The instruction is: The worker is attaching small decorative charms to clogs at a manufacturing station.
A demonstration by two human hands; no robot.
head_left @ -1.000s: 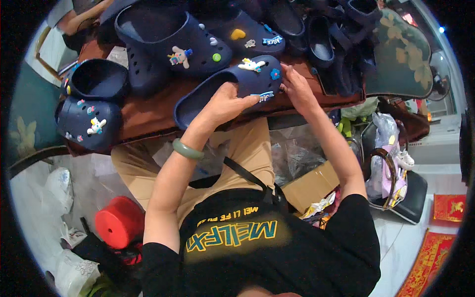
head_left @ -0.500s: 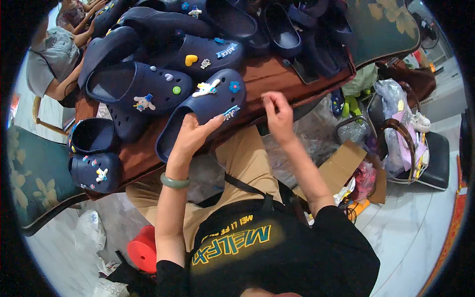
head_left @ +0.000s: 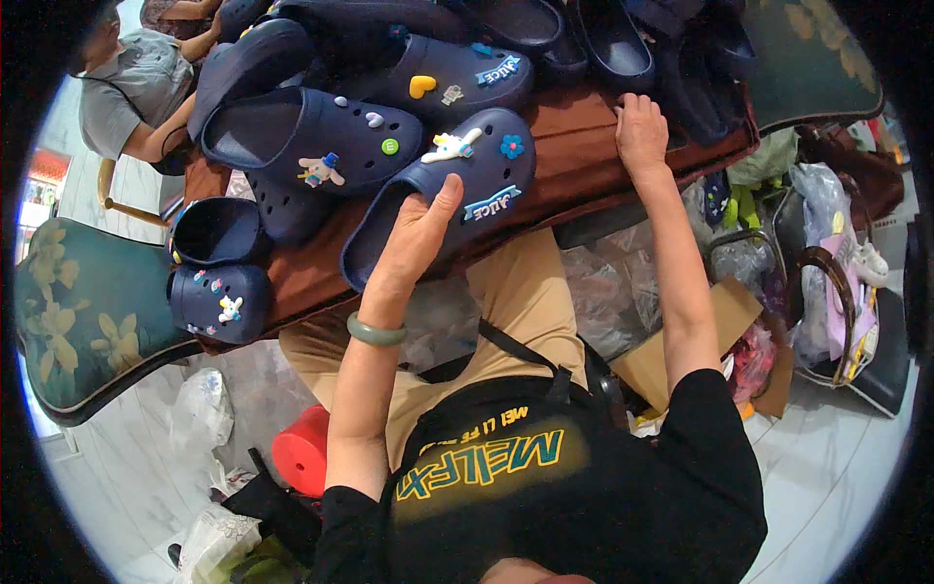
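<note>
A navy clog [head_left: 501, 170] with a white figure charm, a blue flower and a blue banner on its top is gripped by my left hand [head_left: 420, 234]. My thumb lies over the clog's outside; the other fingers go into its opening and are mostly hidden. At the far side of the brown-covered table [head_left: 574, 136], my right hand [head_left: 642, 131] is down on the surface with its fingers curled, beside dark shoes. Whatever is under those fingertips is hidden. Another charm-covered navy clog [head_left: 384, 165] lies left of the held one.
Several more navy clogs [head_left: 457, 73] crowd the table's far side. A small pair of clogs [head_left: 219, 307] sits at its left end. Below are a red stool [head_left: 302, 450], plastic bags and an open cardboard box [head_left: 715, 321]. Another person [head_left: 141, 92] sits at the far left.
My right hand has moved away and to the right, from above the table's near edge down to the dark shoes. My left hand keeps the clog; its thumb has lifted off the banner charm.
</note>
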